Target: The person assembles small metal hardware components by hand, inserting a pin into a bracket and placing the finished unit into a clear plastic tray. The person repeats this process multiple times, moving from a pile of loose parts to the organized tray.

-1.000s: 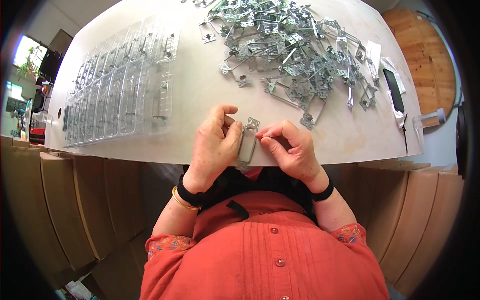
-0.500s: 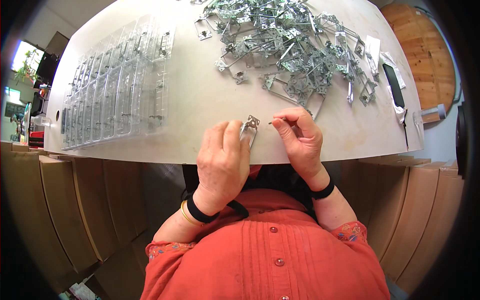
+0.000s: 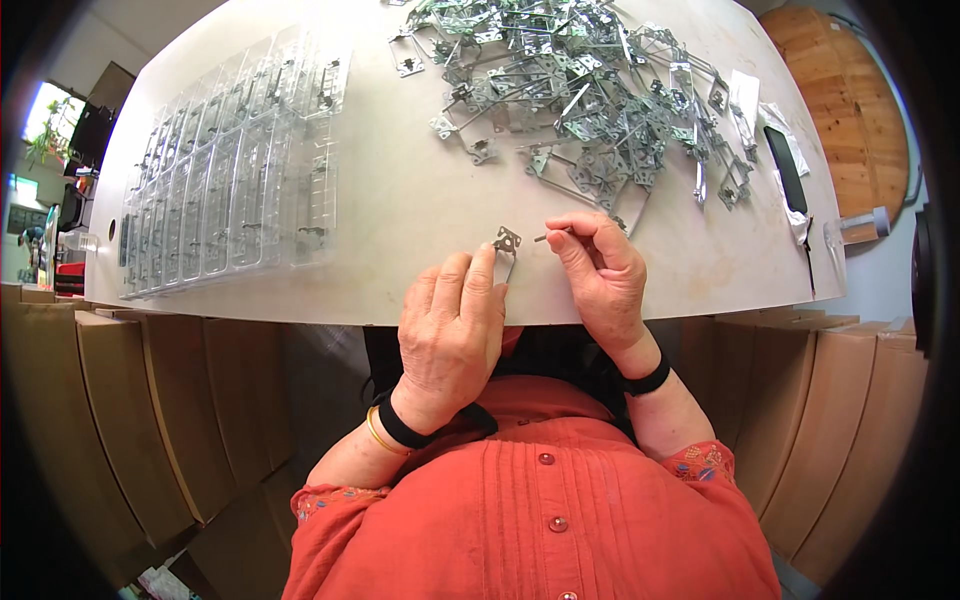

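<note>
Drawn back from the metal bracket, the right hand pinches a thin rod; the left hand grips the bracket, mid-frame. Clear trays, upper left, hold metal parts; a large bracket pile, upper centre, apparently remains.

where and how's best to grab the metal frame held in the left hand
Probably grip the metal frame by its far plate, coming from the right: that plate juts past the left hand, which covers the near end.
</note>
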A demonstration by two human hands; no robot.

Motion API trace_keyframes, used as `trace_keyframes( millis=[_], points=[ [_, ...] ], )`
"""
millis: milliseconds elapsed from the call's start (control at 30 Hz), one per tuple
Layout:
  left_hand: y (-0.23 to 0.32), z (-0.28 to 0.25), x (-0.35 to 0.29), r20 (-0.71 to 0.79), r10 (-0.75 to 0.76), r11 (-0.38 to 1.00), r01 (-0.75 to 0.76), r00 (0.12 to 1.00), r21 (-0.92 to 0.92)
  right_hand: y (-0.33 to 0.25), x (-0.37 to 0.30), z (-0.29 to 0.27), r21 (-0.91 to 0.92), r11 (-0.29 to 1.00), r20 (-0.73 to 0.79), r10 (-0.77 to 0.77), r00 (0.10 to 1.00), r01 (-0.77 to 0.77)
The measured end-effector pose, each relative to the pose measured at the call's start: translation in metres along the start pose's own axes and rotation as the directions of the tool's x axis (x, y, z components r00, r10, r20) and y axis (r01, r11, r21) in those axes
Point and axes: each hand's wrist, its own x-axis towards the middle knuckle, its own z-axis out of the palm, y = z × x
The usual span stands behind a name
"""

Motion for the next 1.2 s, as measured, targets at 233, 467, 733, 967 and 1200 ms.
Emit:
trace_keyframes(
  millis=[233, 467, 733, 967, 1200],
  points=[
    [0.000, 0.005, -0.004, 0.019, 0.019, 0.999, -0.019, 1.000, 0.036, 0.002, -0.001, 0.000, 0.016, 1.000, 0.007, 0.001, 1.000, -0.002],
    [-0.002, 0.003, -0.003, 0.048, -0.008, 0.999, 0.006, 0.999, 0.042, 0.002, -0.002, 0.000, 0.029, 1.000, -0.003, -0.006, 1.000, 0.006],
    [-0.006, 0.003, 0.001, 0.061, -0.027, 0.999, 0.025, 0.998, 0.033, 0.001, -0.001, -0.001, 0.021, 1.000, 0.003, -0.005, 1.000, 0.004],
    [-0.007, 0.002, 0.005, 0.116, 0.109, 0.994, -0.105, 0.987, -0.041, 0.002, -0.001, 0.000, 0.059, 0.996, -0.040, -0.064, 0.997, 0.067],
    [-0.006, -0.005, 0.012, 0.176, 0.145, 0.981, -0.119, 0.974, -0.153, 0.002, -0.002, 0.000, 0.055, 0.997, -0.013, -0.046, 0.999, 0.047]
  ],
)
